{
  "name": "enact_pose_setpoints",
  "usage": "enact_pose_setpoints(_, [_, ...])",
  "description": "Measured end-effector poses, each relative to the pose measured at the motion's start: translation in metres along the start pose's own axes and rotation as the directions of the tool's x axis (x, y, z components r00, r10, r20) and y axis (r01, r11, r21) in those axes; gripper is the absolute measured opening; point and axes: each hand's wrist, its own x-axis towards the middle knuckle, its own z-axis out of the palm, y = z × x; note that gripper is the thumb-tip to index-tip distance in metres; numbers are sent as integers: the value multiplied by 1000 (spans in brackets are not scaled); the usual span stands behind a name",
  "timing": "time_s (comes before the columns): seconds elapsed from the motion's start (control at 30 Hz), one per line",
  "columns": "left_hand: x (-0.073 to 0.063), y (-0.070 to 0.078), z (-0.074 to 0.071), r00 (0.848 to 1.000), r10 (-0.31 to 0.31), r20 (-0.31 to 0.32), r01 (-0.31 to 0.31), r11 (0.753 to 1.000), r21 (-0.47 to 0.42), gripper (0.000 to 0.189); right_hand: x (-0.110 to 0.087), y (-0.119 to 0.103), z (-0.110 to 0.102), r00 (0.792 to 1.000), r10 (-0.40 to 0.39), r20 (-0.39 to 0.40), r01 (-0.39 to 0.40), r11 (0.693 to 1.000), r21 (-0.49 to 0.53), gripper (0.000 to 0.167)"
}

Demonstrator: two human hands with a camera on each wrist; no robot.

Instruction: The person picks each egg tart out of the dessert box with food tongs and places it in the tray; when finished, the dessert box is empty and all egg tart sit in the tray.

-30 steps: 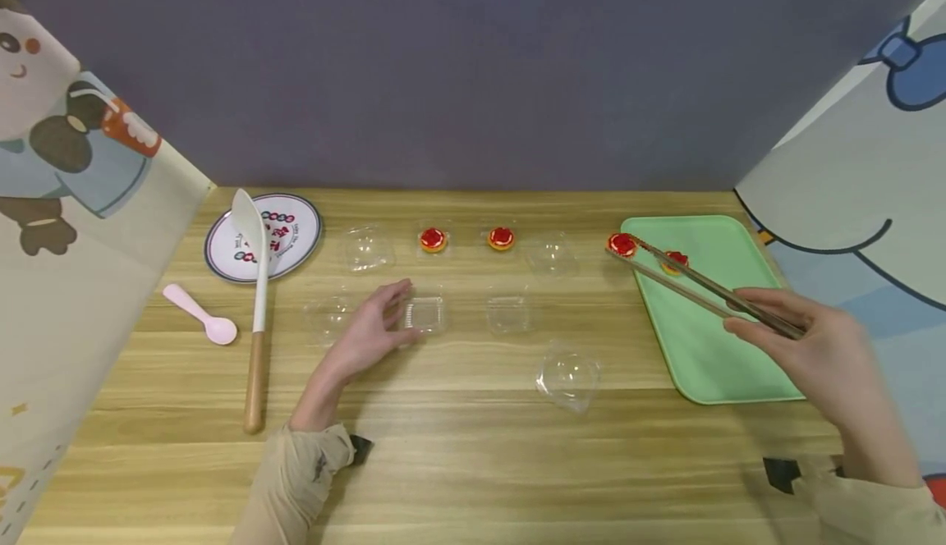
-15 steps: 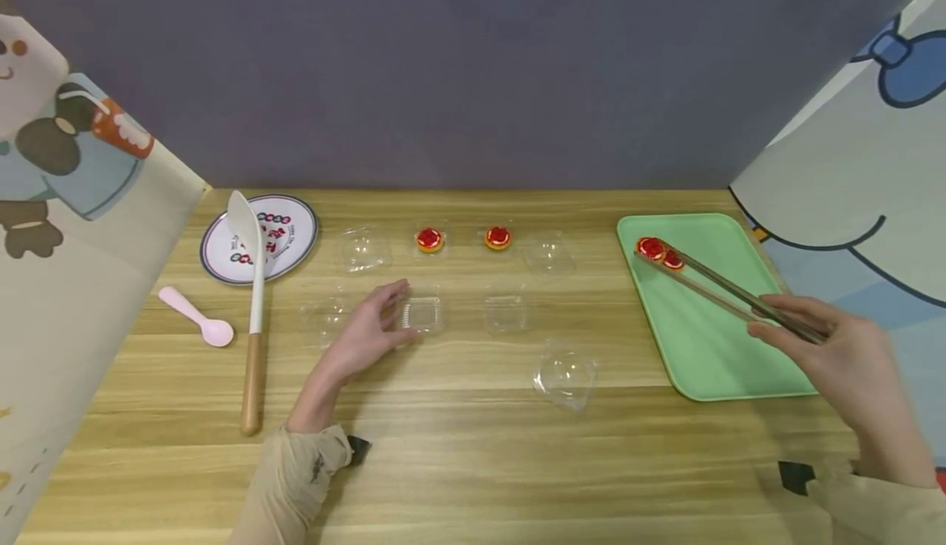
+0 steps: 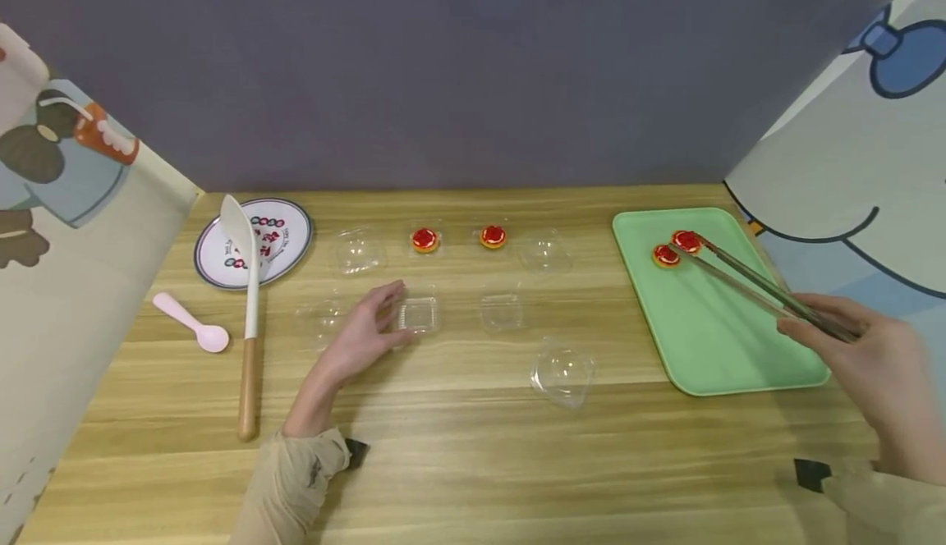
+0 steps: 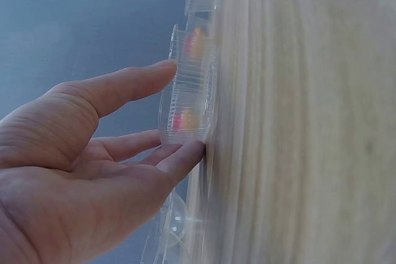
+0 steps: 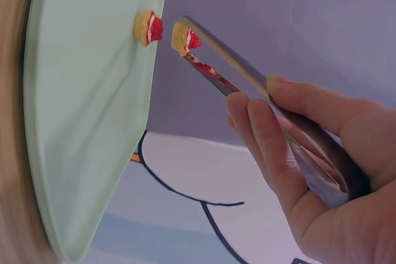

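My left hand (image 3: 362, 336) holds a small clear plastic box (image 3: 419, 314) by its sides on the wooden table; in the left wrist view the thumb lies on one side and fingers (image 4: 185, 157) on the other. With my right hand (image 3: 879, 356) I grip metal tongs (image 3: 776, 295) over the green tray (image 3: 739, 356). Between the tongs' tips is a small red-topped tart (image 5: 184, 38), raised off the tray in the right wrist view. A second tart (image 3: 665, 256) sits on the tray close by.
Two more tarts, a left one (image 3: 424, 240) and a right one (image 3: 493, 236), sit in clear boxes at the back. Several clear containers lie around, one domed lid (image 3: 563, 374) nearer me. A plate (image 3: 284, 262), a long-handled spoon (image 3: 250, 381) and a pink spoon (image 3: 210, 337) lie left.
My right hand has moved right with the tongs, carrying the tart from the tray's left edge past the second tart. My left hand stays at the clear box.
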Motion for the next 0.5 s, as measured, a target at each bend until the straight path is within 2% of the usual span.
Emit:
enact_pose_setpoints(0.13, [-1,-1,0,1000,0,-1,0,1000,4,86,1,4,-3,1000,29,-10,-29,1000,-10,64])
enact_pose_setpoints(0.27, [0,-2,0,1000,1,-1,-1,1000,-5,86,1,5,-5,998,55,-13,-56,996,-72,62])
enact_pose_setpoints(0.43, [1,-3,0,1000,0,-1,0,1000,-17,86,2,9,-5,994,111,8,-110,989,-98,64])
enact_pose_setpoints(0.5, [1,-3,-1,1000,0,0,0,1000,-17,86,3,11,-5,994,110,8,-108,989,-104,63])
